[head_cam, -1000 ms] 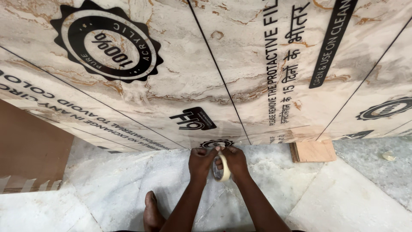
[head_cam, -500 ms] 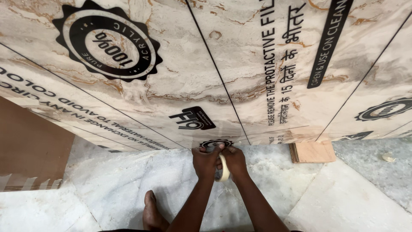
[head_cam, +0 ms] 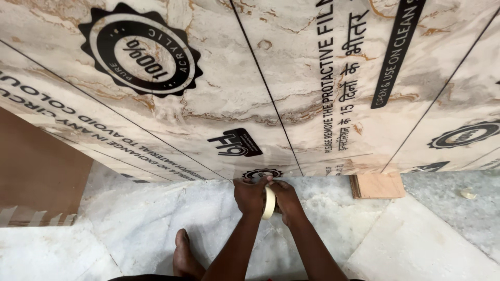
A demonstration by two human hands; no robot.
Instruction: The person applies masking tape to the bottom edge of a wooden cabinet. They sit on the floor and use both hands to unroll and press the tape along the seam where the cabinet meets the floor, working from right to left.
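Both my hands meet at the bottom edge of a large marble-patterned panel [head_cam: 250, 93] covered in printed protective film. Between them is a cream roll of masking tape [head_cam: 269, 202], held upright on edge. My left hand [head_cam: 250, 195] grips the roll from the left, fingers curled over its top. My right hand [head_cam: 285, 200] holds it from the right, fingertips near the panel's lower edge. Dark seam lines run diagonally across the panel.
A white marble floor [head_cam: 130, 229] lies below the panel. My bare foot [head_cam: 185, 257] rests on it, left of my arms. A small plywood block [head_cam: 377, 186] sits under the panel at the right. A brown board [head_cam: 36, 171] leans at the left.
My hands with the tape roll have stayed at the panel's lower edge; the left fingers have shifted slightly over the roll. Nothing else moved.
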